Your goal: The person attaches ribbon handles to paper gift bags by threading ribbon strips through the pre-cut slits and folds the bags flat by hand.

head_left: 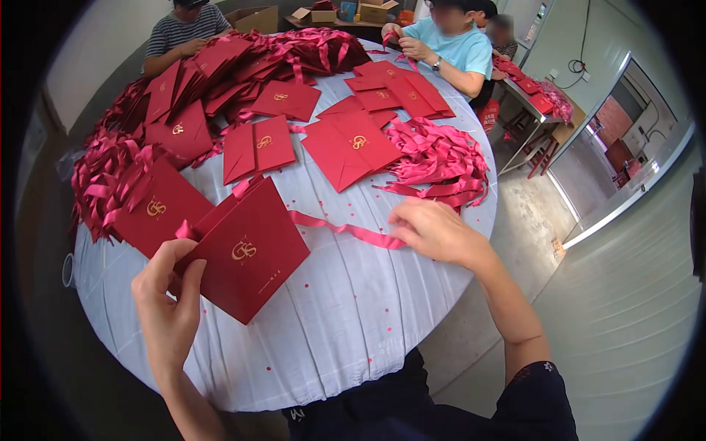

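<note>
room right of held bag (246, 253), ribbon (349, 229) across

Gold lettering (244, 251), apparently "GS", marks the red bags (248, 275).

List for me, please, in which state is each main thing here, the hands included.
Left hand, pinching the bag's edge
Right hand, fingers curled at the ribbon's end; grip unclear
Held red bag, tilted, gold logo showing
Pink ribbon, extended but wavy
Ribbon pile, loose, tangled
Red bag beside the pile, folded flat, logo up
White tablecloth, creased, dotted with small red bits
</note>
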Available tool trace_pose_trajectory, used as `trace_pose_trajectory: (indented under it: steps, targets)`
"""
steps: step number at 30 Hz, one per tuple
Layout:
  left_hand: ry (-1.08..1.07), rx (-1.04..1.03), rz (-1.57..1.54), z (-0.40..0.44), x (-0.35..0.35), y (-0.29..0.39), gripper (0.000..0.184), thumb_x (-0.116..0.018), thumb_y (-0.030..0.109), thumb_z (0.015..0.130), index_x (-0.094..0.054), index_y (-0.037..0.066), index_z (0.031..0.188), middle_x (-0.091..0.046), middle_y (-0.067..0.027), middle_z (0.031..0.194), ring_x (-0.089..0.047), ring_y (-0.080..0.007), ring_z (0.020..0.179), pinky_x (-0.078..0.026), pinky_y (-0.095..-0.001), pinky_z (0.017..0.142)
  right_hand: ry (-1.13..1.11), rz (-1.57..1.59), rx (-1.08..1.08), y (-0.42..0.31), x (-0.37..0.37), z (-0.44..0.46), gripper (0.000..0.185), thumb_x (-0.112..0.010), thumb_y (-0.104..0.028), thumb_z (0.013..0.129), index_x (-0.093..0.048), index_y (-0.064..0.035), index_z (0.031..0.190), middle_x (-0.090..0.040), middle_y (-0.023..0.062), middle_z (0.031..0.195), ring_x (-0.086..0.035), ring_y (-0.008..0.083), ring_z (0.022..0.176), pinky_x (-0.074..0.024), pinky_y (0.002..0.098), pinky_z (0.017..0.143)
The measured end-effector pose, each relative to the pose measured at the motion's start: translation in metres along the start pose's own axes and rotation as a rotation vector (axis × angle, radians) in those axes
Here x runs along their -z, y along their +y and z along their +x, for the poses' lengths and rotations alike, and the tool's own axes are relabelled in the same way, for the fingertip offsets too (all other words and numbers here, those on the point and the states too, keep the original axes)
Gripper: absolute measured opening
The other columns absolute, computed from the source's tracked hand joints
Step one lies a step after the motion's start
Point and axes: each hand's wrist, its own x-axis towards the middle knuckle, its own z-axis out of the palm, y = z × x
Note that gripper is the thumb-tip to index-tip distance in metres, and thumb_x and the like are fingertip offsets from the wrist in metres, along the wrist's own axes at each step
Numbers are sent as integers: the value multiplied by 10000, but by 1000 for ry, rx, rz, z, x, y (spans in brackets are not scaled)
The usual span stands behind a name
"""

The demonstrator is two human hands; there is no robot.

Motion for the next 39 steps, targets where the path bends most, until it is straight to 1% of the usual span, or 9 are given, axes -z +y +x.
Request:
trace_pose_trajectory:
  steps: [7,12,17,20,23,24,26,33,39]
  targets:
    - [5,20,52,0,5,-1,126,-640,-52,796,-615,-4,910,-576,-19,691,-448,-60,554,-368,-216,504,52,126,137,-37,-16,68,198,-610,-201,842,-653,-8,847,-632,143,863,-618,321,846,-488,407,735]
    - [126,-11,101,-5,25,-7,135,-626,-46,828,-618,-2,956,-588,-11,730,-471,-51,598,-378,-201,522,-297,173,46,-73,-36,114,223,-630,-226,840,-652,-5,847,-631,152,879,-615,330,881,-480,427,761]
    - [134,12,158,-11,33,-7,134,-612,-47,842,-619,-3,969,-593,-18,744,-498,-53,629,-396,-199,535,-127,63,217,-80,-80,116,232,-690,-222,812,-601,-15,865,-601,172,908,-577,365,930,-467,446,785]
    - [120,33,139,-10,30,-7,134,-602,-45,850,-617,-5,977,-595,-25,744,-516,-56,625,-405,-204,523,-22,155,231,-71,-87,115,209,-671,-200,843,-587,-8,857,-609,153,867,-609,300,840,-484,411,733]
    - [126,76,72,-8,25,0,139,-578,-46,865,-609,-15,996,-601,-33,753,-530,-69,578,-416,-212,480,-123,743,-61,-66,-55,102,123,-594,-130,913,-545,-18,924,-600,62,806,-576,115,720,-460,261,619]
    - [79,104,-38,-8,22,-2,140,-568,-48,869,-606,-19,1000,-602,-35,757,-534,-74,567,-418,-215,470,-136,972,-128,-70,-41,91,97,-567,-111,933,-529,-23,952,-591,31,795,-550,63,700,-438,211,592]
    - [-18,149,-236,-5,16,-2,145,-543,-49,882,-600,-26,1014,-603,-39,765,-540,-78,556,-425,-219,466,-38,966,54,-67,-25,77,95,-536,-99,952,-513,-27,1009,-577,3,811,-537,44,713,-425,182,602]
    - [-385,265,-517,11,-5,1,155,-483,-19,930,-581,-40,1048,-622,-50,776,-570,-78,541,-441,-218,475,-34,985,25,-114,-3,32,106,-570,-18,922,-588,20,1019,-603,15,865,-535,38,720,-448,180,637]
    - [-551,322,-627,11,-14,-3,163,-478,20,954,-563,-38,1080,-633,-51,738,-598,-86,541,-440,-210,469,322,540,303,-130,-11,31,79,-647,15,844,-623,14,919,-619,34,787,-553,57,676,-435,211,578]
